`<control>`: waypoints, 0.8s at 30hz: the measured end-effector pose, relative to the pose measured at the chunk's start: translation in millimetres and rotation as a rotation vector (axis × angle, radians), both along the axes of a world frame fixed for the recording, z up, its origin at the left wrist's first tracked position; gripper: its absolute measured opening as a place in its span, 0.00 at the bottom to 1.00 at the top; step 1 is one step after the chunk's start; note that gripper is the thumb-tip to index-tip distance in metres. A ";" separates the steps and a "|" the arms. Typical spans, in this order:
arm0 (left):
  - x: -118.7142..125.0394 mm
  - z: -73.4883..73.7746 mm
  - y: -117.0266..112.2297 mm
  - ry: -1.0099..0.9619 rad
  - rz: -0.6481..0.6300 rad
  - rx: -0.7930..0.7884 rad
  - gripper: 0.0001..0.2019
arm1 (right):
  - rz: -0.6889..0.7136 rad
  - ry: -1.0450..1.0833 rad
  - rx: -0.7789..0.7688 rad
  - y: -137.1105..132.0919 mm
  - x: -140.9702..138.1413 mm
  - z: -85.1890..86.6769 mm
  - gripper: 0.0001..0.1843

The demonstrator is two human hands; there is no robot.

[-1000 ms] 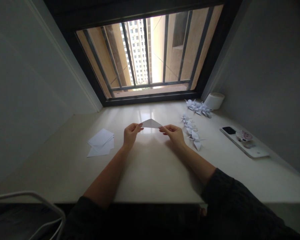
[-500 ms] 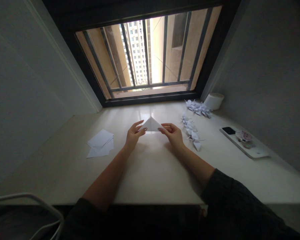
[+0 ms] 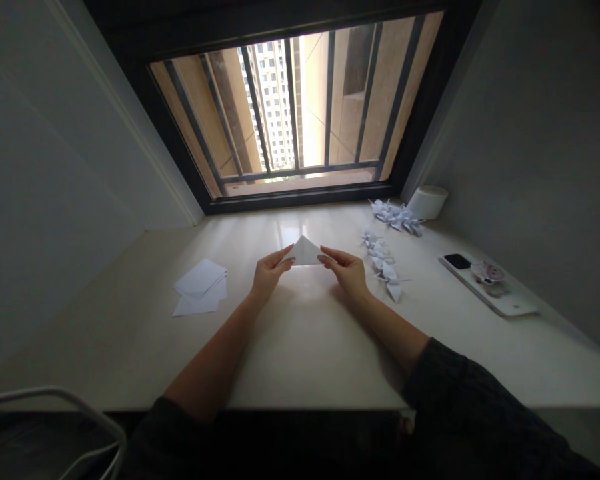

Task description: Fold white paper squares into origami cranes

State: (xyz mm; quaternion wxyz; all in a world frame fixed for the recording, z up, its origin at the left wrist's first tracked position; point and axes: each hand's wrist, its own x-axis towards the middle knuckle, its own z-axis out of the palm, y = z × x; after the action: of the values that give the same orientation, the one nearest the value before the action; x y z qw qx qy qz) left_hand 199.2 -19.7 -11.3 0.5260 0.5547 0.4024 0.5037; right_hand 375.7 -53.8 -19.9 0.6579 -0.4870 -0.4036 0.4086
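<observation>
A white sheet of paper folded into a triangle [image 3: 303, 252] is held up over the pale sill, its peak pointing away from me and a crease running down its middle. My left hand [image 3: 271, 270] pinches the left corner between thumb and fingers. The right corner is gripped the same way by my right hand [image 3: 347, 268]. Several folded paper cranes [image 3: 381, 259] lie in a row just right of my right hand. Off to the left of my left hand rests a small stack of white paper sheets [image 3: 203, 283].
A heap of paper cranes [image 3: 396, 217] lies at the back right, against a white roll [image 3: 429, 202]. A phone [image 3: 495, 290] with a round grip lies on the right. Beyond the sill [image 3: 300, 360] is a barred window [image 3: 300, 113]. A white cable [image 3: 55, 393] loops at lower left.
The fingers of my left hand have closed in on the paper's left corner. My right fingers have also drawn tighter, and the triangle has dropped slightly toward me.
</observation>
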 end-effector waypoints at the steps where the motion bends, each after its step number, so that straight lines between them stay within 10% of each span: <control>1: 0.1 0.4 -0.5 -0.002 -0.006 0.010 0.25 | 0.002 -0.001 0.001 0.4 0.2 -1.0 0.21; 24: 8.1 -7.9 -5.8 0.126 0.047 0.188 0.18 | 0.044 -0.434 0.230 -10.0 -8.0 -6.3 0.17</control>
State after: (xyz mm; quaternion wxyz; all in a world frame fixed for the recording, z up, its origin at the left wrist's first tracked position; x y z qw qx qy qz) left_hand 207.3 -25.5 -19.2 0.4335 0.6226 0.3986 0.5153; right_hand 367.7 -63.8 -26.2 0.5980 -0.4763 -0.5899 0.2598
